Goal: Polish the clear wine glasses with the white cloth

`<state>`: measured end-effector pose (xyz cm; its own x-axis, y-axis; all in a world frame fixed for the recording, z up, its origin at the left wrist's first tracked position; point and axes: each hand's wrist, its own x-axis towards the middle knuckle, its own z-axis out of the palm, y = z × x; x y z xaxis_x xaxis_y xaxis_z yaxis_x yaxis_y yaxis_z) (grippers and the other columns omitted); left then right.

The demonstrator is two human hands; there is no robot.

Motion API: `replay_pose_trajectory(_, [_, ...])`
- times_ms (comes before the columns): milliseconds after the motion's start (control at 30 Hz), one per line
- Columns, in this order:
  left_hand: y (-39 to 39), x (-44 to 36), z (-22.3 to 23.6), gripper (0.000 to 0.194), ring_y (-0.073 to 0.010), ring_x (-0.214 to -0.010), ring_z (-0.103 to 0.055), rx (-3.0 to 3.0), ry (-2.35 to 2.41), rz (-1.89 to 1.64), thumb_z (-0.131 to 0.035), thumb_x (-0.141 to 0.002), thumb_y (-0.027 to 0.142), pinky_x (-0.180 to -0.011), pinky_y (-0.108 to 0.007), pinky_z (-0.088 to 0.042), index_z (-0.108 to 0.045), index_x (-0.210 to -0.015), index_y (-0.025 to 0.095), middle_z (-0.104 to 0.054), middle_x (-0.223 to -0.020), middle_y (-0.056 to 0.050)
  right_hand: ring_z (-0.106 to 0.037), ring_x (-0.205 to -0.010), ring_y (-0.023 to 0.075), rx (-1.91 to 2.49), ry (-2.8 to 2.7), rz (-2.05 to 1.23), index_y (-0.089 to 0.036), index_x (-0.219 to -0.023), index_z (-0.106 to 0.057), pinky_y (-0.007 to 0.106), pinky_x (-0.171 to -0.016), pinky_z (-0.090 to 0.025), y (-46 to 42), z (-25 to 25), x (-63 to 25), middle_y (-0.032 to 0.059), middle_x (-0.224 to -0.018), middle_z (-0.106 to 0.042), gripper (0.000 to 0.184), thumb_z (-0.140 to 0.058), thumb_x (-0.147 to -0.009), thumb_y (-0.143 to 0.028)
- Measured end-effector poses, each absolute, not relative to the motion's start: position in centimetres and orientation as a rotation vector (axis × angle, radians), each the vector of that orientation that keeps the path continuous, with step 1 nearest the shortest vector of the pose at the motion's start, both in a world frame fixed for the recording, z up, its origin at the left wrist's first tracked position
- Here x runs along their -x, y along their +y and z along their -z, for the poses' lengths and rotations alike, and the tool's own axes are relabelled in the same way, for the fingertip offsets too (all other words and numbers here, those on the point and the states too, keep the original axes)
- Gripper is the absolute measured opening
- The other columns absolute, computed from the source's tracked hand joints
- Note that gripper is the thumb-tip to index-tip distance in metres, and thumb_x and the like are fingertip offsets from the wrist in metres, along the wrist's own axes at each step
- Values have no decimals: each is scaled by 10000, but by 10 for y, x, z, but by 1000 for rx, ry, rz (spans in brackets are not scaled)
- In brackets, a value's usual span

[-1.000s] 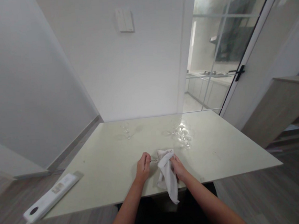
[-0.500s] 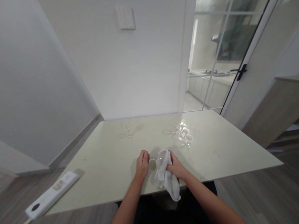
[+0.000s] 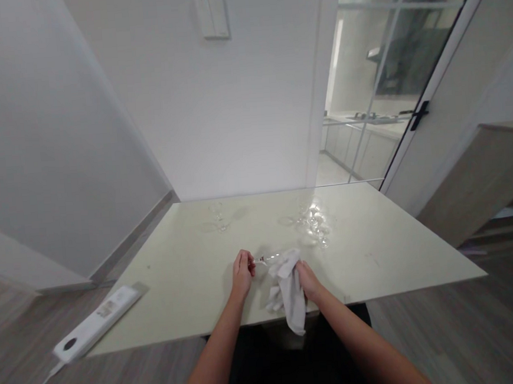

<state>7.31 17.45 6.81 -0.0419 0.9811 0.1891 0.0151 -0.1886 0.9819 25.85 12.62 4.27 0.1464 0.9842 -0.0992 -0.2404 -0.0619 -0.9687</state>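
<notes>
My left hand is closed around the stem end of a clear wine glass, which lies sideways in the air above the table's front part. A white cloth covers the far end of the glass's bowl. My right hand grips the cloth from the right side, its fingers partly hidden by the folds. The cloth's lower end hangs over the front edge of the table.
Several clear glasses stand clustered at the table's back right. A single glass stands at the back left. A white power strip with a cable juts over the left edge. A wall borders the far side.
The cloth has shifted on the glass, now draping over the bowl's right end rather than showing its rim. Both hands have moved slightly; the view has tilted down a little.
</notes>
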Motion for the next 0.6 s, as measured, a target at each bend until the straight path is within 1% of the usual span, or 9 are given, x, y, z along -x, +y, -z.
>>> replay_pose_trajectory(67, [173, -73, -69, 432, -90, -427, -380, -1367, 1139, -1359, -343, -893, 576, -403, -209, -304, -446, -714, 197, -407, -535, 51, -629, -914, 238, 1107, -874, -1260, -193, -885, -669, 373, -851, -472, 127, -42, -259, 43, -880, -713, 405, -509, -803, -557])
replay_pose_trajectory(100, [171, -74, -69, 430, -92, -435, -383, -1401, 1121, -1336, -347, -895, 571, -412, -211, -312, -444, -706, 197, -406, -539, 50, -630, -918, 239, 1075, -904, -1276, -195, -911, -669, 380, -860, -472, 127, -43, -259, 44, -894, -714, 391, -535, -795, -543])
replay_pose_trajectory(167, [168, -74, -68, 425, -96, -459, -397, -1490, 1082, -1266, -357, -899, 557, -437, -218, -331, -451, -695, 195, -415, -552, 44, -634, -905, 238, 1031, -996, -1302, -207, -973, -664, 384, -861, -479, 127, -46, -259, 38, -908, -714, 349, -636, -747, -470])
replay_pose_trajectory(267, [164, -75, -67, 415, -103, -483, -412, -1607, 1050, -1176, -352, -913, 527, -470, -227, -344, -470, -699, 192, -429, -563, 39, -632, -875, 228, 961, -1185, -1272, -218, -1019, -657, 376, -848, -485, 125, -50, -260, 25, -910, -708, 367, -717, -682, -349])
replay_pose_trajectory(333, [162, -75, -67, 410, -106, -489, -410, -1655, 1047, -1154, -338, -923, 507, -481, -230, -338, -471, -700, 190, -425, -561, 38, -623, -904, 232, 942, -1283, -1210, -228, -1020, -660, 379, -866, -474, 125, -51, -263, 22, -940, -699, 380, -732, -654, -304])
replay_pose_trajectory(400, [161, -75, -67, 404, -107, -493, -407, -1684, 1036, -1152, -331, -931, 492, -489, -233, -332, -466, -698, 190, -419, -564, 38, -606, -973, 248, 980, -1319, -1133, -242, -1011, -665, 400, -923, -445, 124, -48, -265, 25, -992, -687, 416, -757, -607, -273])
replay_pose_trajectory(500, [160, -73, -68, 393, -110, -504, -412, -1721, 1022, -1165, -329, -937, 476, -511, -239, -334, -459, -700, 192, -421, -568, 38, -577, -1047, 271, 1090, -1272, -1060, -243, -1000, -662, 443, -995, -393, 125, -42, -266, 42, -1048, -666, 485, -796, -534, -267])
replay_pose_trajectory(600, [159, -72, -68, 371, -115, -519, -415, -1764, 1027, -1188, -339, -940, 453, -533, -244, -335, -457, -702, 193, -423, -563, 37, -570, -1059, 280, 1168, -1205, -1025, -231, -991, -654, 464, -1009, -380, 126, -35, -264, 64, -1065, -653, 502, -807, -518, -304])
